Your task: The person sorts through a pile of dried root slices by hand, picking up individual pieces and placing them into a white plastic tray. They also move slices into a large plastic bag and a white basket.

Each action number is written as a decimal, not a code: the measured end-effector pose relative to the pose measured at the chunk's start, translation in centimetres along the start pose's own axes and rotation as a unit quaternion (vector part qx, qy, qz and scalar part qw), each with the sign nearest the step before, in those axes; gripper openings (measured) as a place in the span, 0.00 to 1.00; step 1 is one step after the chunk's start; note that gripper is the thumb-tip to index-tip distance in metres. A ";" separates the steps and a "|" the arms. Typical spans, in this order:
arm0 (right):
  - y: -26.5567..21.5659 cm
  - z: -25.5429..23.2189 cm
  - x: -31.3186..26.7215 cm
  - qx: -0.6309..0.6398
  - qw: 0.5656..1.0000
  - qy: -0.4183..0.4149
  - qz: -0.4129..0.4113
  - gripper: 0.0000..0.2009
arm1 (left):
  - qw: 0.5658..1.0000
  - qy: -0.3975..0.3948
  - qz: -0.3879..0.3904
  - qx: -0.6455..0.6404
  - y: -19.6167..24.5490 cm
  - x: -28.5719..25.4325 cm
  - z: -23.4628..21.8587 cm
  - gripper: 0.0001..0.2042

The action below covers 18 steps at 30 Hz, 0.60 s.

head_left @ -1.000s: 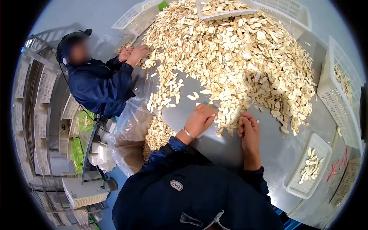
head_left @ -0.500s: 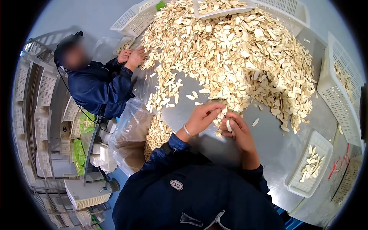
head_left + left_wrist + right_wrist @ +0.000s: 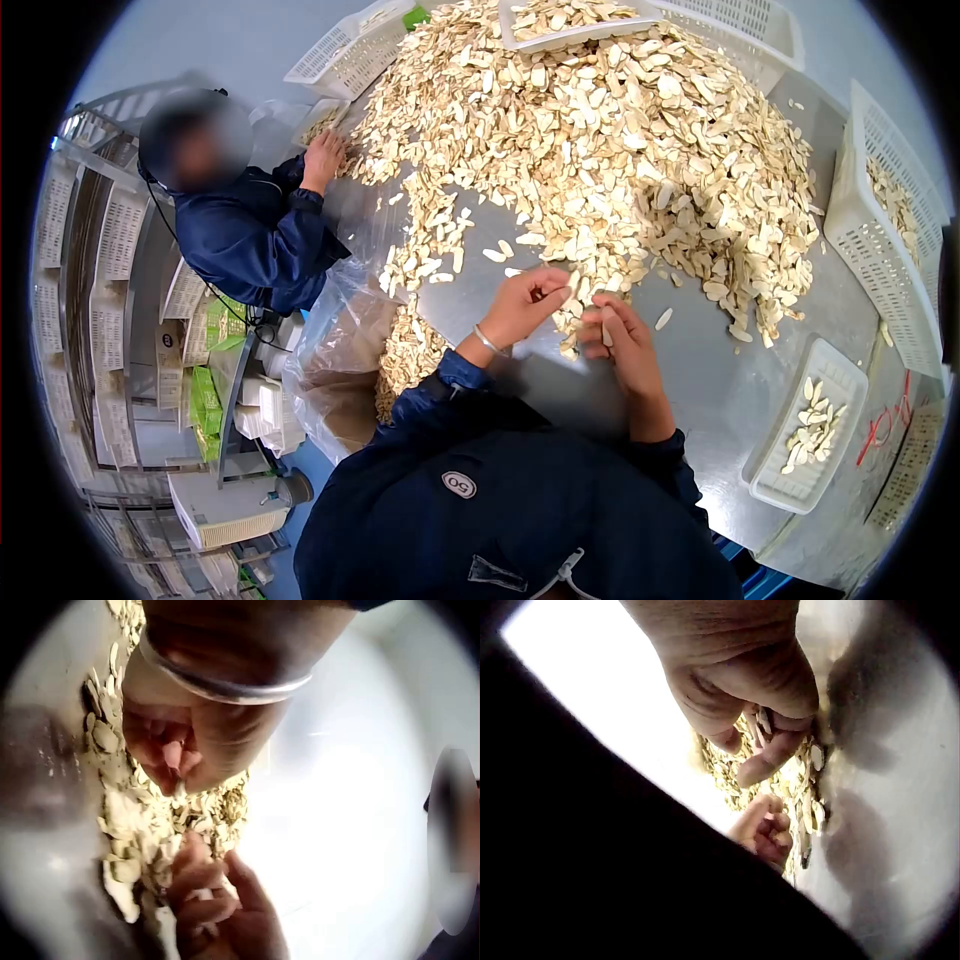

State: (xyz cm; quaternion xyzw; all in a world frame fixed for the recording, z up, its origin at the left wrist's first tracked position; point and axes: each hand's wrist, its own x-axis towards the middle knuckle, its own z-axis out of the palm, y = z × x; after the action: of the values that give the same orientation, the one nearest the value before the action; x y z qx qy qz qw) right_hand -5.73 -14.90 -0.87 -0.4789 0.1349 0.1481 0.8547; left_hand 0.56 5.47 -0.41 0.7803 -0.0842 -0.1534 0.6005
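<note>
A large heap of pale, oblong dried slices (image 3: pixel 590 130) spreads over the metal table (image 3: pixel 700 400). My left hand (image 3: pixel 522 308) is at the heap's near edge, fingers curled, thumb and forefinger pinching what looks like a small slice (image 3: pixel 179 789) at their tips. Just to its right, my right hand (image 3: pixel 632 350) holds a pale slice (image 3: pixel 763 721) in its curled fingers, with thumb and forefinger apart. The two hands face each other above a narrow tongue of slices. One loose slice (image 3: pixel 664 319) lies on the metal right of my right hand.
To the right are a shallow white tray (image 3: pixel 760 475) with several slices and a tall white basket (image 3: pixel 850 235). Another tray (image 3: pixel 590 38) sits on the heap. A plastic-lined sack (image 3: pixel 335 375) of slices stands left. Another person (image 3: pixel 255 235) works at the left edge.
My right hand has come left and up towards my left hand, a pale slice now showing in its fingers. The left hand has shifted slightly. The other person's hands have moved left.
</note>
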 end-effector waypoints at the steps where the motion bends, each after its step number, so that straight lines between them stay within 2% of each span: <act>1: -0.6 0.8 -0.3 0.023 1.000 0.011 0.008 0.13 | 0.995 -0.047 -0.029 -0.084 0.5 -0.2 -0.2 0.13; 4: -0.5 1.1 -0.4 0.042 0.999 0.024 0.003 0.13 | 0.998 0.001 0.061 0.019 0.4 0.0 -0.1 0.12; 7: 0.2 -0.6 0.3 0.017 0.999 -0.004 -0.026 0.12 | 0.952 0.071 0.131 0.268 0.6 0.2 1.1 0.10; 8: 0.6 -1.3 0.5 0.006 0.999 -0.017 -0.035 0.12 | 0.944 0.077 0.130 0.292 0.7 -0.1 1.6 0.08; 11: 1.4 -2.1 0.9 0.018 0.998 -0.044 -0.041 0.10 | 0.938 0.082 0.117 0.315 -0.3 0.0 1.9 0.10; 18: -0.5 0.1 -0.2 0.084 0.995 0.045 -0.022 0.08 | 0.940 0.133 0.111 0.296 -0.7 -0.2 0.4 0.05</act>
State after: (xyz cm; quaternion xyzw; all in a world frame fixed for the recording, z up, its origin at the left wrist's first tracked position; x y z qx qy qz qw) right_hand -5.75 -15.11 -0.34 -0.4147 0.1749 0.0957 0.8878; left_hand 0.24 5.36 -1.13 0.9216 -0.1311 0.0507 0.3617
